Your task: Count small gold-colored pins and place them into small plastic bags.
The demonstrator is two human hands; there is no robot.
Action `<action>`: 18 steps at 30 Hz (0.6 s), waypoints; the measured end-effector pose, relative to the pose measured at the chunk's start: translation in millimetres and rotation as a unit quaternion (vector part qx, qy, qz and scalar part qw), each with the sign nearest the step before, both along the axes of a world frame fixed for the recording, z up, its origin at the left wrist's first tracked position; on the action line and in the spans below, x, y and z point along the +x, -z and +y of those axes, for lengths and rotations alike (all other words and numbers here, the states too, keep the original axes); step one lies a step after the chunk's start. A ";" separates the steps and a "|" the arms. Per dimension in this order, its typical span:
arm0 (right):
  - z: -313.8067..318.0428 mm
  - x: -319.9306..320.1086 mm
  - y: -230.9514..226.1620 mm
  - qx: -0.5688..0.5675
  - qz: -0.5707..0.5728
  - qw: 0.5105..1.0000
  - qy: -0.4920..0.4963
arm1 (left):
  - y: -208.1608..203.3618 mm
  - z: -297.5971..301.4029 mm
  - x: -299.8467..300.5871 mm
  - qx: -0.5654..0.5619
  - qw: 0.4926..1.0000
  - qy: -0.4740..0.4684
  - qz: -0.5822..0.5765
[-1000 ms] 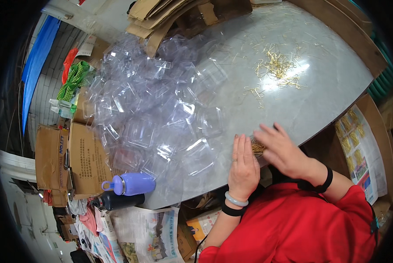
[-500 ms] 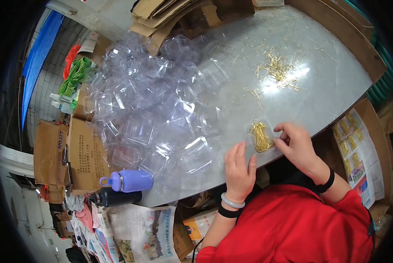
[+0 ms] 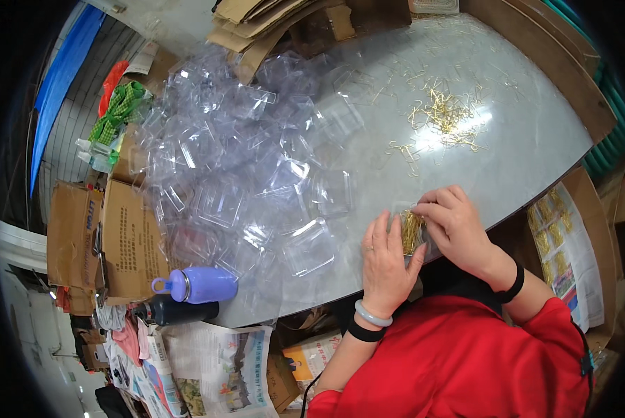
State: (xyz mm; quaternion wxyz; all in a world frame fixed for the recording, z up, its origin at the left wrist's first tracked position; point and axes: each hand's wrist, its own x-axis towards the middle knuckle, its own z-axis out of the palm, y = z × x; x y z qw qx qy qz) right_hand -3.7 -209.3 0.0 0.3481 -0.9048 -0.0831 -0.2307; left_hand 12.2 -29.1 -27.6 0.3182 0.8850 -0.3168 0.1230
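Observation:
Near the front edge of the grey table lies a small clear plastic box (image 3: 424, 237) filled with a bundle of gold wire hooks (image 3: 410, 232). My left hand (image 3: 388, 261) rests along its left side, fingers stretched out, with the thumb by its near edge. At the box's far end my right hand (image 3: 454, 226) has its thumb and index finger pinched together over the hook tips. What sits between those fingertips is too small to make out. Farther back, a loose pile of gold hooks (image 3: 446, 115) is spread on the table.
A big heap of clear plastic boxes (image 3: 239, 167) covers the table's left side. A purple bottle (image 3: 211, 285) and a dark bottle (image 3: 183, 311) lie at the near left. Cardboard (image 3: 570, 70) borders the far right; filled packs (image 3: 553, 237) lie in a carton at right.
My right hand has moved left and away from me, onto the box's far end, and its fingers have pinched. My left hand has come in against the box's side.

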 end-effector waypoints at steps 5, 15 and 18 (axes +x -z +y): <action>-5.1 4.6 9.0 0.010 -0.015 1.000 0.015 | 0.2 0.5 -0.2 -0.009 1.000 0.011 0.009; -7.1 5.9 13.2 0.012 0.011 1.000 -0.024 | 4.1 5.2 0.7 -0.059 0.998 0.015 0.014; -6.7 2.9 12.3 0.055 0.030 0.998 -0.013 | 5.0 5.8 -0.5 -0.081 0.997 0.004 0.009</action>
